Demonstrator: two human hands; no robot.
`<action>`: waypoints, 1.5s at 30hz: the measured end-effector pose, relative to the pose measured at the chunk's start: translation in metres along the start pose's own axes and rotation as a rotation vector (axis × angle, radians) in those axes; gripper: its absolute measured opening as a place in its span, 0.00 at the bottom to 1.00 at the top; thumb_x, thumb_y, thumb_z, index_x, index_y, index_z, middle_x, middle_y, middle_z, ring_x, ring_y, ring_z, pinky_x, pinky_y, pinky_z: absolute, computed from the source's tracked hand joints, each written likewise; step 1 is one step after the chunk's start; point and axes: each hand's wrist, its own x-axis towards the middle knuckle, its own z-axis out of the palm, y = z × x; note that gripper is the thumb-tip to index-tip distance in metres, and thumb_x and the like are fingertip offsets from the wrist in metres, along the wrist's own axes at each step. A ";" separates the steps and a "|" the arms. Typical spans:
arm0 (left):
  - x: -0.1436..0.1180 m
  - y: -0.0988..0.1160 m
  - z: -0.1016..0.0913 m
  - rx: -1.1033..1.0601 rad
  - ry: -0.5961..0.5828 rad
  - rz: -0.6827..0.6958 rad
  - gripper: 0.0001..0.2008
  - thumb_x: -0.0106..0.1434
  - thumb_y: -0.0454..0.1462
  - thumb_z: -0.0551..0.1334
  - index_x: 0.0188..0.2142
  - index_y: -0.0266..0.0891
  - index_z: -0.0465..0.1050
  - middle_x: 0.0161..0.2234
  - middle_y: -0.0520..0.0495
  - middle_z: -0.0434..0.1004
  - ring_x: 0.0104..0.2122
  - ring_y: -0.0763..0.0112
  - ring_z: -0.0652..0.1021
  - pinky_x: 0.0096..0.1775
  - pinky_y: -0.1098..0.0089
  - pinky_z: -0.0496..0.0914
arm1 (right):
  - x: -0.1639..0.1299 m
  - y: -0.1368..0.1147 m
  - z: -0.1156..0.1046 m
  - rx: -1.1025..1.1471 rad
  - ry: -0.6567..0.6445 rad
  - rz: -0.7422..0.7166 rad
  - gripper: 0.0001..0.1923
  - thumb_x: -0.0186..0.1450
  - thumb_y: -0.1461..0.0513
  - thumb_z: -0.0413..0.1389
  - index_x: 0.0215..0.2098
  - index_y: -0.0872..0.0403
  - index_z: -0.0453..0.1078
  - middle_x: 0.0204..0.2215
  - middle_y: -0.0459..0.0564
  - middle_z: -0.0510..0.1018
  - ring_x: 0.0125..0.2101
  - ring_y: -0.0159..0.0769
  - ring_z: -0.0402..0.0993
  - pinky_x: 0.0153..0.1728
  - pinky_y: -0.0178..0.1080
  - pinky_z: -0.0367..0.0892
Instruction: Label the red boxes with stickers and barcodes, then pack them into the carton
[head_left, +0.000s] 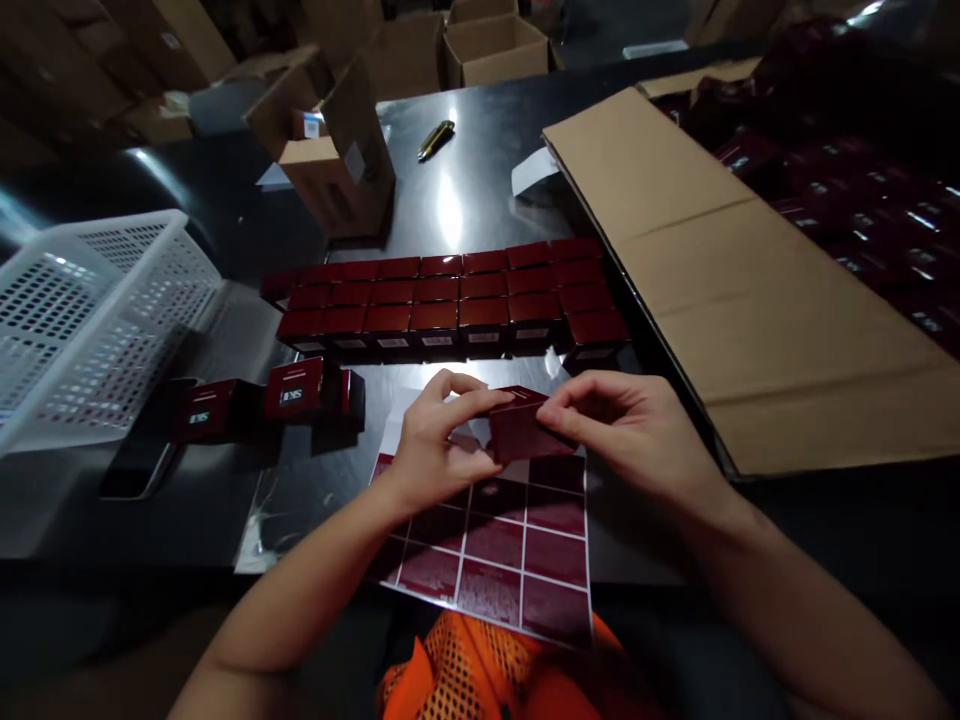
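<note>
While we hold a small dark red box [519,430] over the label sheet [495,560], our left hand [435,440] and right hand [630,430] pinch its ends. Labelling seems underway; next likely needs careful alignment.

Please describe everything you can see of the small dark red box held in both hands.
The small dark red box is glossy and looks like cardboard, matching the rows of red boxes lined up behind it. It is held tilted just above the sticker sheet, near the table's front edge. The left hand grips its left side with thumb and fingers; the right hand pinches its right end. Whether it bears a label cannot be told from here.
</note>
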 end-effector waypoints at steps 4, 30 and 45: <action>0.000 0.000 0.001 0.003 0.003 -0.009 0.24 0.50 0.32 0.72 0.48 0.44 0.76 0.39 0.48 0.73 0.40 0.67 0.77 0.41 0.65 0.75 | 0.000 0.000 0.000 -0.011 0.005 -0.008 0.16 0.56 0.51 0.68 0.28 0.55 0.77 0.20 0.46 0.76 0.22 0.30 0.69 0.22 0.32 0.64; -0.001 0.001 0.007 -0.048 0.038 -0.130 0.20 0.49 0.38 0.74 0.43 0.45 0.78 0.35 0.51 0.74 0.35 0.69 0.76 0.36 0.69 0.73 | 0.007 0.009 -0.010 -0.347 0.348 -0.292 0.40 0.51 0.53 0.72 0.60 0.47 0.66 0.15 0.35 0.67 0.16 0.32 0.66 0.24 0.37 0.67; -0.001 -0.026 0.047 -0.716 0.170 -0.629 0.20 0.46 0.42 0.73 0.39 0.41 0.75 0.35 0.51 0.80 0.35 0.67 0.79 0.41 0.66 0.74 | -0.060 0.086 -0.023 -0.789 0.159 -0.432 0.13 0.62 0.58 0.65 0.45 0.50 0.79 0.45 0.54 0.81 0.48 0.48 0.75 0.49 0.53 0.72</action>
